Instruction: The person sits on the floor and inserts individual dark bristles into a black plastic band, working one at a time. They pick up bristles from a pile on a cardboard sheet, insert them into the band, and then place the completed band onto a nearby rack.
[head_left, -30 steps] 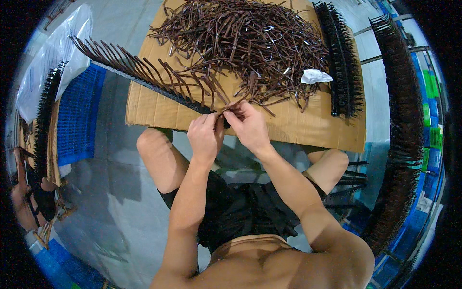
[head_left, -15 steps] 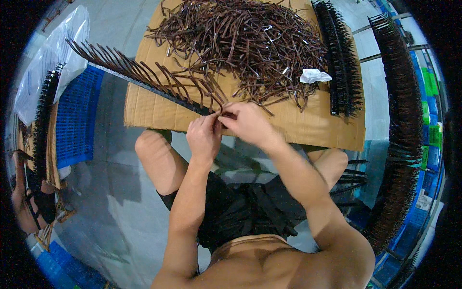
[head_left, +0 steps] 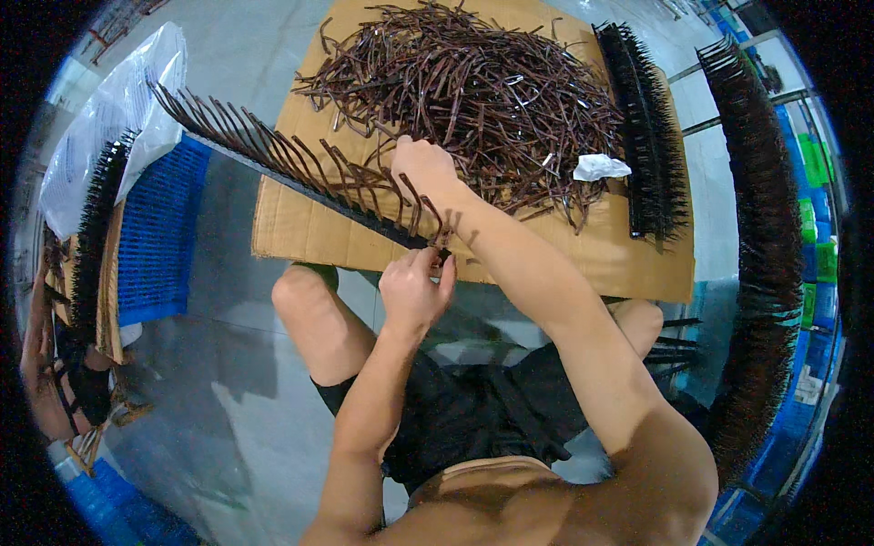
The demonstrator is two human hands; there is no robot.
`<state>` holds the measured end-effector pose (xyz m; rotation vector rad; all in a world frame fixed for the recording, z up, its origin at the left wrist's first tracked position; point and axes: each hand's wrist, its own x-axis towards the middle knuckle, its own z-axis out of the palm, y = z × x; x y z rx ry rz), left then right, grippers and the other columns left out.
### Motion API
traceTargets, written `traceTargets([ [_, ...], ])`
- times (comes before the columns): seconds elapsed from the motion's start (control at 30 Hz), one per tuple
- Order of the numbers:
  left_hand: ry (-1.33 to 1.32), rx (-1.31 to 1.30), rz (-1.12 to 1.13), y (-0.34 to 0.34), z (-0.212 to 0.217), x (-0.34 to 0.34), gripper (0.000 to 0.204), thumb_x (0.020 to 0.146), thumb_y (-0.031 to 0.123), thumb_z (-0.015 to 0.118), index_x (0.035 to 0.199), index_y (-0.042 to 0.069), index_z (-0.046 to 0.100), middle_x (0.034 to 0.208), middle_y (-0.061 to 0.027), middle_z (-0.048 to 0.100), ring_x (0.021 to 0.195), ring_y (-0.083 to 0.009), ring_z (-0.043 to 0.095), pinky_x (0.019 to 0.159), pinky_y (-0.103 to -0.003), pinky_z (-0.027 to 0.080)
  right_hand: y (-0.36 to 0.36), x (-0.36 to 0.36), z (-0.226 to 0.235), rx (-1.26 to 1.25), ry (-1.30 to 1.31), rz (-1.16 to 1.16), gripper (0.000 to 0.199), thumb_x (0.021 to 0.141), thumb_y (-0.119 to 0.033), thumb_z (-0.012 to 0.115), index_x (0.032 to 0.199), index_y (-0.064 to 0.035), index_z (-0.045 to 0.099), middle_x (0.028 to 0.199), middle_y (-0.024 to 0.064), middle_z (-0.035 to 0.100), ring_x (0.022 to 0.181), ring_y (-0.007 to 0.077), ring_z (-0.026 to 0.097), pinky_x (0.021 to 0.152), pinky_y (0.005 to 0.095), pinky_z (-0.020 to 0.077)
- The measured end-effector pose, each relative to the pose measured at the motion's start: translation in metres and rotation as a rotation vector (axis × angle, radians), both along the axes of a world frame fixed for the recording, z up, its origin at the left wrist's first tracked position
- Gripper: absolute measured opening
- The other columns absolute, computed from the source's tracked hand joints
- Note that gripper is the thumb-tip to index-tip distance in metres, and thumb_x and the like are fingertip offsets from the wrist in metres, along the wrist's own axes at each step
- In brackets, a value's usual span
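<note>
The left hand (head_left: pixel 414 289) pinched the near end of a long dark strip (head_left: pixel 300 177) with brown hooks, at the near edge of the cardboard (head_left: pixel 300 232). The right hand (head_left: pixel 423 168) reached into the pile of brown hooks (head_left: pixel 473 91), fingers closed on one.

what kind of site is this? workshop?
Likely a small floor-level assembly workshop: a heap of brown metal hooks on a cardboard sheet, finished black hook racks alongside, and blue plastic crates on the concrete floor.

Bare cardboard (head_left: pixel 300 227) lies open beside the hook pile (head_left: pixel 473 100).
</note>
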<state>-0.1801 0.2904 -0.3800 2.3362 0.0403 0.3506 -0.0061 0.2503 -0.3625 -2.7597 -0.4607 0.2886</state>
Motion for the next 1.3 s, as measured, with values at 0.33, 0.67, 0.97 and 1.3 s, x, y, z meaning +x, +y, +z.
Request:
traceTargets([
  [0.33,-0.121,0.071,0.051,-0.004,-0.002,0.003,0.018,0.078,0.021,0.071,0.078,0.004,0.064,0.072,-0.0104,0.063,0.066,-0.0309,0.060,0.060,-0.040,0.046,-0.096,-0.054,0.012,0.411,-0.076,-0.239,0.025,0.091,-0.024,0.057,0.091,0.0001,0.063,0.076,0.0181,0.067,0.069,0.0285,0.066,0.065,0.0372,0.0520],
  [0.67,-0.155,0.069,-0.030,-0.004,-0.005,0.008,0.013,0.081,0.014,0.067,0.076,0.004,0.060,0.071,-0.0121,0.060,0.066,-0.0328,0.058,0.059,-0.041,0.044,-0.098,-0.125,0.007,1.265,0.326,-0.543,0.019,0.087,-0.007,0.067,0.100,0.0043,0.058,0.087,0.0076,0.067,0.078,0.0109,0.060,0.068,0.0259,0.0495],
  [0.97,-0.215,0.067,-0.027,-0.006,-0.006,0.009,0.007,0.078,0.009,0.066,0.077,0.005,0.061,0.069,-0.0106,0.060,0.064,-0.0304,0.057,0.059,-0.039,0.043,-0.089,-0.136,-0.001,1.202,0.193,-0.394,0.011,0.088,0.000,0.065,0.097,0.0026,0.058,0.091,0.0057,0.066,0.084,0.0103,0.063,0.076,0.0234,0.0496],
  [1.3,-0.182,0.088,-0.012,-0.004,-0.009,0.006,0.010,0.078,0.013,0.068,0.079,0.005,0.063,0.073,-0.0108,0.063,0.067,-0.0303,0.060,0.062,-0.039,0.045,-0.102,-0.127,0.003,0.686,0.006,0.054,0.024,0.083,-0.006,0.064,0.107,-0.0002,0.064,0.095,0.0093,0.070,0.094,0.0177,0.065,0.078,0.0295,0.0517],
])
